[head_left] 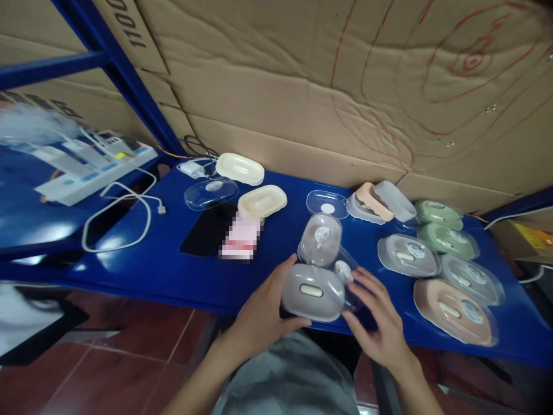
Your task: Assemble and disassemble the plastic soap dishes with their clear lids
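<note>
My left hand (270,305) grips the left end of a grey oval plastic case (313,294) with a small cream latch on top, held at the table's front edge. My right hand (380,317) curves round a clear plastic lid (345,271) bearing a round white sticker, which lies partly behind the case. Its thumb is close to the case's right corner; whether it touches is hard to tell. Just beyond, a second grey case (320,239) with a round label stands against the first one.
Several lidded grey, green and peach cases (455,311) sit on the right. Loose peach and grey parts (374,202), another clear lid (327,204), cream shells (262,200), a black phone (207,230) and a power strip (97,176) lie on the blue table (142,271). Cardboard (276,98) walls the back.
</note>
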Motion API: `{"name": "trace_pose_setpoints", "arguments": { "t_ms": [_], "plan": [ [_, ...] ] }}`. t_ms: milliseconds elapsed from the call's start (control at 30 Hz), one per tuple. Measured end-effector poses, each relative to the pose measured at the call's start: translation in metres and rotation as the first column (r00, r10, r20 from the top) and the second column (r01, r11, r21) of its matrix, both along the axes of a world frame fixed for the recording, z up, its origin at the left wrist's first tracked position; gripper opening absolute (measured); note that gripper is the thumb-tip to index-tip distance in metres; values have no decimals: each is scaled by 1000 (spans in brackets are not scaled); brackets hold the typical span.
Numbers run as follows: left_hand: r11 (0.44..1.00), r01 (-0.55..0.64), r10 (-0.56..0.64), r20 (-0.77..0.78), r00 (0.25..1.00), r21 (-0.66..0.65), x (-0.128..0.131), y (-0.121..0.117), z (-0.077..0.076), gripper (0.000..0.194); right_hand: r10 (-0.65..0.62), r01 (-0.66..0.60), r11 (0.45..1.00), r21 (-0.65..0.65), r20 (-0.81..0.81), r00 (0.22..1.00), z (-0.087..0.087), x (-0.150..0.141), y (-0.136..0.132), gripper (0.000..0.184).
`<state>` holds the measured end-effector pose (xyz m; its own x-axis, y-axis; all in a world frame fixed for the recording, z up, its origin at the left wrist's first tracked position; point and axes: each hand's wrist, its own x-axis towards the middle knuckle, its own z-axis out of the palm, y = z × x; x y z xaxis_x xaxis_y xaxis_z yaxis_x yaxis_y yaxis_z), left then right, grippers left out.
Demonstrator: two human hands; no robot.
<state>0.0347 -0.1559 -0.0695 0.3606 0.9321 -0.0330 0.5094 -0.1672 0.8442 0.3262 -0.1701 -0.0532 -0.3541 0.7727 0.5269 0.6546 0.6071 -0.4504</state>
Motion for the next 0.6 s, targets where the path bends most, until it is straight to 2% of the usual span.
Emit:
{"name": "trace_pose_setpoints", "arguments": {
  "t_ms": [133, 300, 500, 600],
  "plan": [
    [999, 34, -34, 6, 999, 39, 0, 0, -2, 126, 126, -125, 992, -20, 76, 989, -3, -1, -19, 60],
    [997, 56, -58, 27, 998, 44, -3, -1, -2, 127, 243, -238, 970, -58, 120, 962, -2, -10, -16, 56],
    [995, 88, -90, 46, 995, 36, -4, 2, 4, 110, 274, -274, 961, -26, 205, 940, 3, -16, -9, 53],
    [992, 123, -125, 58, 990, 37, -4, 4, 8, 100, 284, -288, 958, -10, 198, 938, 1, -17, -7, 50]
  ]
}}
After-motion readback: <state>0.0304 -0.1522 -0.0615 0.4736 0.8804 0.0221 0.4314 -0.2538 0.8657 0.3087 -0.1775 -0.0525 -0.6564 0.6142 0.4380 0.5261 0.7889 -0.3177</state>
